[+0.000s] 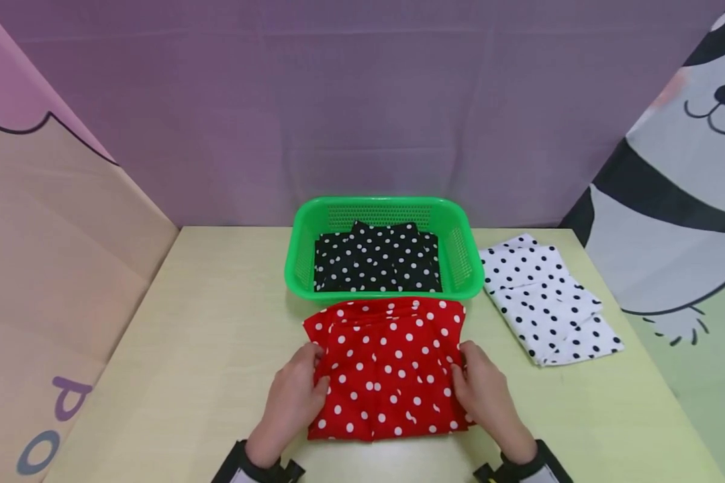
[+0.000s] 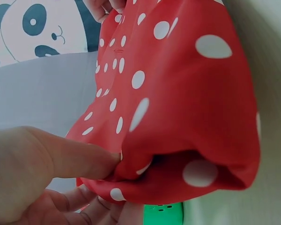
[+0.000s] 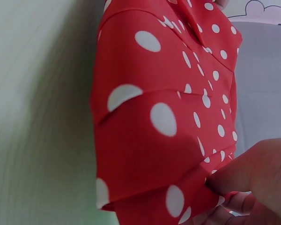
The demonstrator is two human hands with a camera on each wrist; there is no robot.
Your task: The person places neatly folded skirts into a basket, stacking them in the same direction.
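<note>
Two bare hands hold one folded piece of red cloth with white dots [image 1: 389,365]. The red cloth lies flat on the pale yellow wooden table [image 1: 205,335], near the front edge and just in front of the green plastic basket [image 1: 459,251]. The far edge of the red cloth almost touches the basket's front rim.

The left hand [image 1: 293,396] is at the left side of the red cloth. In the left wrist view its thumb [image 2: 79,159] sits on top of the cloth edge and its fingers [image 2: 84,206] are tucked under it, so it pinches the folded layers. The right hand [image 1: 486,392] is at the right side of the cloth. In the right wrist view its thumb [image 3: 248,168] presses on top and its fingers [image 3: 234,206] curl under the edge, so it pinches that side too. The red cloth [image 3: 164,117] shows a few folded layers stacked on each other there.

Inside the green basket lies a folded black cloth with white dots [image 1: 377,258]. It covers most of the basket's floor. To the right of the basket, a white cloth with black dots [image 1: 546,305] lies folded on the table, well apart from the right hand. A purple cloth wall [image 1: 362,100] stands behind the table, and a panda picture [image 1: 689,181] hangs at the right.
</note>
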